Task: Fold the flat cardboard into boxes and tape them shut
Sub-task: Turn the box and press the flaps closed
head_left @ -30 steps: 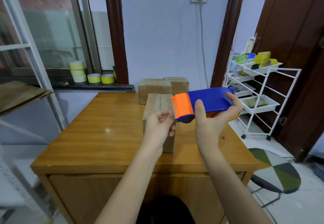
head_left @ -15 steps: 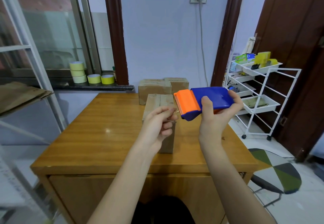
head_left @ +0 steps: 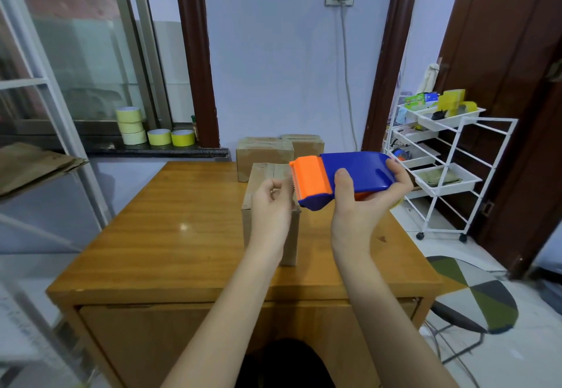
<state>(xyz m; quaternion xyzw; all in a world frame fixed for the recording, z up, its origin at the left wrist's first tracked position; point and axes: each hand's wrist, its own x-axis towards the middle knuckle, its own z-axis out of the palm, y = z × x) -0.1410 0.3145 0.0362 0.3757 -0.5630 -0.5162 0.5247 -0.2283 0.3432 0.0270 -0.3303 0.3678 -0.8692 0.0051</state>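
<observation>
Cardboard box (head_left: pixel 270 220), light but crushable: right hand (head_left: pixel 362 214) is gripping tape dispenser (head_left: pixel 343 181); left hand (head_left: pixel 272 205) fingers are curling near its blade, contents unclear.

Blue-orange tape dispenser (head_left: pixel 340 176) held above upright brown box (head_left: pixel 267 187), on table

The left hand (head_left: pixel 270 205) covers much of the near cardboard box (head_left: pixel 267 202), hiding its top seam. The tape roll inside the blue dispenser (head_left: pixel 349 176) is out of sight behind the right hand (head_left: pixel 362 205). Whether tape sits between the left fingertips is too small to tell. The flat cardboard (head_left: pixel 33 165) runs off the left edge.
</observation>
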